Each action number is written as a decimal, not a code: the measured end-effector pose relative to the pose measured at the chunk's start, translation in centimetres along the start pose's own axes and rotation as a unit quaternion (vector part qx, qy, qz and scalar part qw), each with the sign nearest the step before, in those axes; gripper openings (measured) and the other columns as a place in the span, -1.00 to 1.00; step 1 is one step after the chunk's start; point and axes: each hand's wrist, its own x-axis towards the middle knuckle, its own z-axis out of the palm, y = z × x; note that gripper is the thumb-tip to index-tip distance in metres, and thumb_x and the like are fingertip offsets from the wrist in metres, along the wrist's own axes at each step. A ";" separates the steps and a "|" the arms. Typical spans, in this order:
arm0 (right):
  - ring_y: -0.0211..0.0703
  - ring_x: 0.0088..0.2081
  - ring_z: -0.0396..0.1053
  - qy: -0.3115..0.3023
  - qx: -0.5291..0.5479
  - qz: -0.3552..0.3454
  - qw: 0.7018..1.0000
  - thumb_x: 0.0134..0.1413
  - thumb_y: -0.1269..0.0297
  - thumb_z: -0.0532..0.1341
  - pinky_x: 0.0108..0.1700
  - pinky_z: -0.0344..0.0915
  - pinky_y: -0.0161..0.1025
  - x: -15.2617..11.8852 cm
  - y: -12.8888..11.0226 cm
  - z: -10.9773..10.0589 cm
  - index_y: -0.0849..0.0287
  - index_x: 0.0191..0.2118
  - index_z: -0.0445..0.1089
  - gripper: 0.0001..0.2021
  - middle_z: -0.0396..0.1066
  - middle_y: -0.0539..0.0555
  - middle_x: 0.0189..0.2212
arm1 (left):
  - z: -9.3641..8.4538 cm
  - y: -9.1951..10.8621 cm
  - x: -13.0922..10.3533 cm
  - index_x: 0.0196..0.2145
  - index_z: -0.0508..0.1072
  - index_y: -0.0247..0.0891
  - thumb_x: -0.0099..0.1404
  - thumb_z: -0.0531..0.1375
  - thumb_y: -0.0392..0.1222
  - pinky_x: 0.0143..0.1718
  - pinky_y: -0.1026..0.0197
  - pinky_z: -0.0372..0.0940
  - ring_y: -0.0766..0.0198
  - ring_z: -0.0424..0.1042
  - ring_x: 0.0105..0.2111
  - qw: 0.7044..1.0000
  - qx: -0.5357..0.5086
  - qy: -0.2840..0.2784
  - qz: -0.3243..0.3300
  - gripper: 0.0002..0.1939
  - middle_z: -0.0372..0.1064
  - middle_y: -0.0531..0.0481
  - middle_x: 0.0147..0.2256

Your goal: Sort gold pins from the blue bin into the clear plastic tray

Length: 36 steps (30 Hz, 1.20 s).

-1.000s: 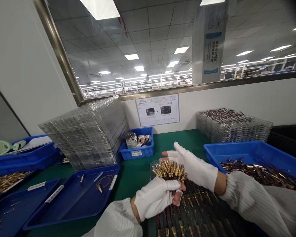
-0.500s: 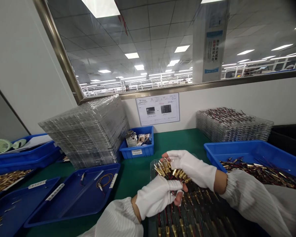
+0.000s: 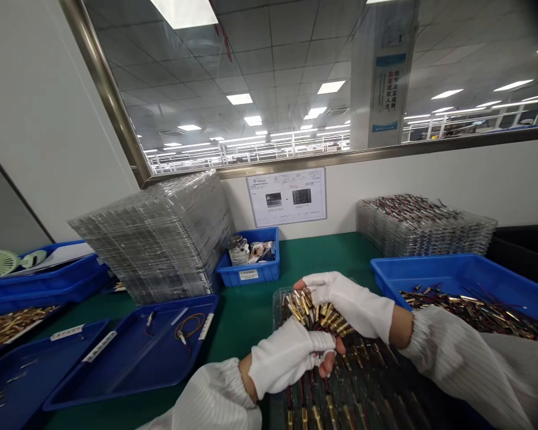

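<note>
The person's left hand (image 3: pixel 287 355), in a white glove with bare fingertips, has its fingers closed around the wired end of a bunch of brass parts (image 3: pixel 299 306). This bunch is fanned out above the far edge of a clear tray (image 3: pixel 277 306), near its far left corner. The right hand (image 3: pixel 349 301) is curved over the bunch and touches its brass ends; whether these fingers grasp any part, one cannot tell. Toward the near edge of the tray, more wired parts (image 3: pixel 317 416) lie in rows.
</note>
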 end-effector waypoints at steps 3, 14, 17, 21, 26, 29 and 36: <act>-0.16 -0.38 0.35 -0.005 0.049 0.016 0.999 -0.22 0.40 0.11 -0.28 0.24 -0.18 0.1 -0.1 -0.3 0.24 -0.26 0.32 -0.72 0.38 0.11 -0.36 | 0.0 0.1 0.0 -0.45 0.37 -0.41 0.01 0.12 -0.27 -0.60 0.31 0.09 0.45 0.17 -0.67 1.000 0.006 -0.001 -0.002 -0.86 0.23 0.00 -0.58; -0.16 -0.33 0.32 -0.039 0.014 -0.007 0.999 -0.08 0.03 0.03 -0.26 0.23 -0.16 -0.7 -0.6 0.2 0.20 -0.11 0.23 -0.56 0.35 0.10 -0.34 | 0.1 0.1 0.0 -0.48 0.37 -0.41 0.01 0.10 -0.29 -0.61 0.32 0.09 0.43 0.19 -0.66 1.000 0.006 0.005 -0.010 -0.88 0.22 0.02 -0.63; -0.21 -0.38 0.28 -0.037 -0.100 -0.061 0.992 -0.22 0.21 0.21 -0.30 0.22 -0.25 -0.5 -0.3 0.4 0.17 -0.05 0.19 -0.50 0.36 0.02 -0.39 | 0.1 -0.1 0.1 -0.52 0.38 -0.42 0.01 0.08 -0.30 -0.60 0.32 0.10 0.43 0.18 -0.68 0.999 0.017 0.020 -0.036 -0.87 0.18 0.04 -0.71; -0.22 -0.39 0.28 -0.057 -0.126 -0.075 0.988 -0.23 0.26 0.21 -0.31 0.21 -0.28 -0.2 -0.4 0.5 0.25 -0.25 0.34 -0.68 0.36 0.04 -0.42 | 0.1 -0.1 0.1 -0.52 0.38 -0.41 0.00 0.10 -0.28 -0.59 0.30 0.11 0.42 0.18 -0.68 0.999 0.024 0.021 -0.041 -0.88 0.19 0.04 -0.71; -0.21 -0.42 0.31 -0.042 -0.025 -0.025 0.998 -0.19 0.22 0.17 -0.38 0.22 -0.28 -0.7 -0.8 0.5 0.25 -0.31 0.34 -0.73 0.37 0.07 -0.41 | 0.2 0.2 0.0 -0.52 0.33 -0.39 0.01 0.10 -0.24 -0.62 0.31 0.09 0.43 0.18 -0.68 1.000 0.014 0.016 -0.015 -0.87 0.24 0.01 -0.62; -0.20 -0.43 0.31 -0.004 -0.003 -0.024 1.000 -0.11 0.12 0.08 -0.41 0.22 -0.26 -0.6 -0.7 0.3 0.22 -0.25 0.31 -0.67 0.37 0.08 -0.41 | 0.5 0.5 -0.1 -0.54 0.29 -0.37 0.04 0.08 -0.21 -0.65 0.31 0.05 0.45 0.15 -0.71 1.000 -0.004 0.028 0.011 -0.86 0.22 0.02 -0.62; -0.14 -0.31 0.30 0.064 -0.014 -0.120 0.991 -0.04 0.03 -0.02 -0.24 0.21 -0.16 0.4 0.0 -0.3 0.15 -0.13 0.27 -0.59 0.38 0.07 -0.43 | -0.2 1.8 0.7 -0.58 0.21 -0.31 0.11 0.03 -0.11 -0.67 0.35 -0.06 0.49 0.04 -0.73 0.978 -0.100 0.152 0.102 -0.77 0.11 0.11 -0.69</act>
